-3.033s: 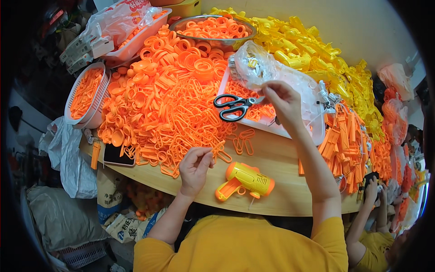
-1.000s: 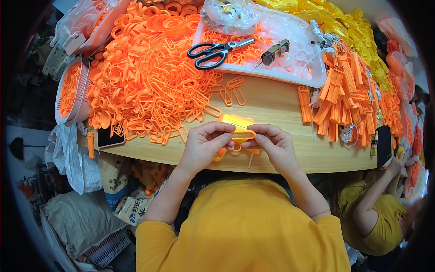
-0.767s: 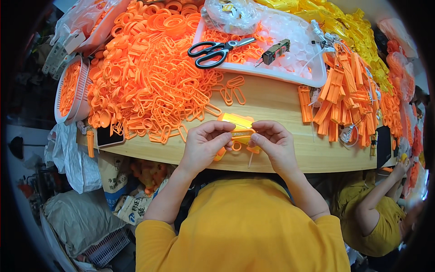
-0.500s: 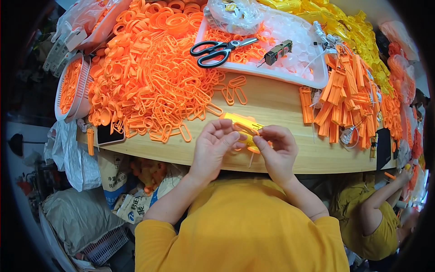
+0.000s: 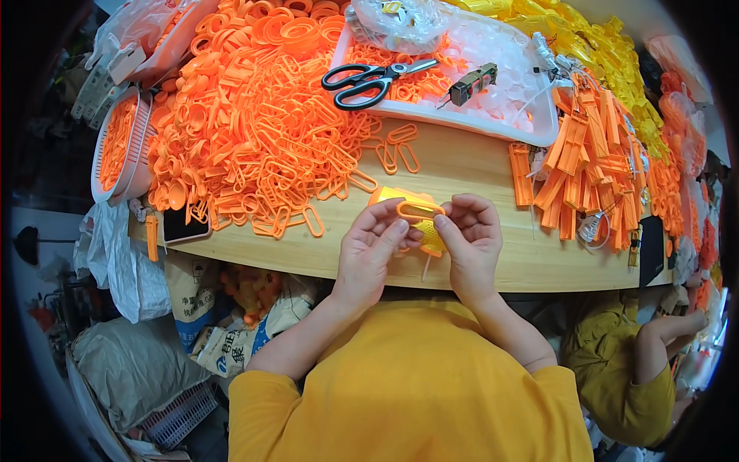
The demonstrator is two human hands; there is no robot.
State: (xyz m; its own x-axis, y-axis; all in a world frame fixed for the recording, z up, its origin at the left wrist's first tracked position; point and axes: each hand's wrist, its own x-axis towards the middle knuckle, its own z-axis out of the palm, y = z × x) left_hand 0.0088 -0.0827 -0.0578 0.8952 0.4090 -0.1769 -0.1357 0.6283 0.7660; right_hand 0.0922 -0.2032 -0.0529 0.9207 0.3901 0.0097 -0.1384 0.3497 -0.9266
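Between my two hands is an orange oval plastic ring (image 5: pixel 420 209), raised above the table's front edge. My left hand (image 5: pixel 372 245) pinches one end of it with thumb and forefinger. The other end is pinched by my right hand (image 5: pixel 471 237). Just behind and below the ring lies a yellow plastic piece (image 5: pixel 433 232) with a perforated patch, partly hidden by my fingers. A thin pale strand hangs below it over the wood. More orange oval loops (image 5: pixel 402 134) lie loose on the table beyond my hands.
A big heap of orange parts (image 5: pixel 262 131) covers the table's left. Black-handled scissors (image 5: pixel 377 80) rest on a white tray (image 5: pixel 539 142) of translucent pieces. Orange holders (image 5: pixel 581 154) pile up at right, near yellow parts (image 5: pixel 616 69). Another person's arm (image 5: pixel 663 339) shows at far right.
The oval ring has turned from a slant to nearly level, and my left hand now grips its left end. At far right, the other person's arm has shifted.
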